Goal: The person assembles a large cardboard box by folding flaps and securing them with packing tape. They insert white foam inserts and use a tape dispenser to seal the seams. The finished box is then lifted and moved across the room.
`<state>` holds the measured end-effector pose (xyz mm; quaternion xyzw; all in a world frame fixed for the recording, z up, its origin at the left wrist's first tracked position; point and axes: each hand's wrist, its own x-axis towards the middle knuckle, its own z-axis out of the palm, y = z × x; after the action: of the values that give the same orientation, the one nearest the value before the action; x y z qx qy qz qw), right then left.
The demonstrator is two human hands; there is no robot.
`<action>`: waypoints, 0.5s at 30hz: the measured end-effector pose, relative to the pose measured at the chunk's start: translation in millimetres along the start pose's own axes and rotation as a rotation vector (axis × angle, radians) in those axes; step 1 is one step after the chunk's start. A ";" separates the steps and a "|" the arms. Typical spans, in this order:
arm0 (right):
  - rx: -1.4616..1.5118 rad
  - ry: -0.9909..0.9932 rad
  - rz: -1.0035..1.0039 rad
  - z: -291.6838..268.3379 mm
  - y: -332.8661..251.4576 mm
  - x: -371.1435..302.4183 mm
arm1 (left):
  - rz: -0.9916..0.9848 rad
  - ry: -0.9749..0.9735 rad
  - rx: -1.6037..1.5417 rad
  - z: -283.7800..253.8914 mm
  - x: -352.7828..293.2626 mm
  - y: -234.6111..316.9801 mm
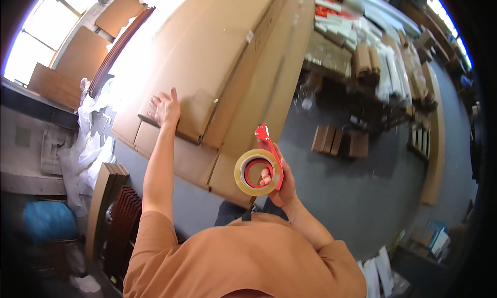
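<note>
My right hand (279, 187) is closed around a red tape dispenser (266, 155), fingers through the core of its roll of clear packing tape (248, 171). The dispenser is raised in front of my chest, just off the near right corner of the large flat cardboard box (207, 55); its red blade end points up toward the box, and I cannot tell whether it touches the cardboard.

My left hand (165, 109) lies open, palm down, fingers spread, pressing on the box's near left flap, left of the dispenser and well apart from it.

Left of the box: crumpled white plastic sheeting (90, 137) and stacked dark wooden slats (121, 220).

Right of the box, beyond the grey floor: small brown blocks (339, 142) and shelves of wrapped goods (383, 65).
</note>
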<state>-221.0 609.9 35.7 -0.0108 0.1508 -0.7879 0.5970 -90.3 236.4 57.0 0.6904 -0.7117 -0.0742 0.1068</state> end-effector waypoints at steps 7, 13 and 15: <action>-0.002 0.033 -0.127 29.8 119.3 -36.8 | 0.216 -0.065 0.003 8.4 4.3 2.0; -0.018 0.028 -0.262 46.7 182.0 -7.9 | 0.933 -0.177 -0.430 -17.0 -8.0 -1.5; 0.016 0.009 -0.320 54.3 187.5 4.0 | 1.219 -0.255 -0.501 -44.3 -24.5 17.3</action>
<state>-35.7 548.6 39.9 -0.0267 0.1436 -0.8742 0.4631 -95.2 263.4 103.0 0.1053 -0.9425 -0.2447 0.2017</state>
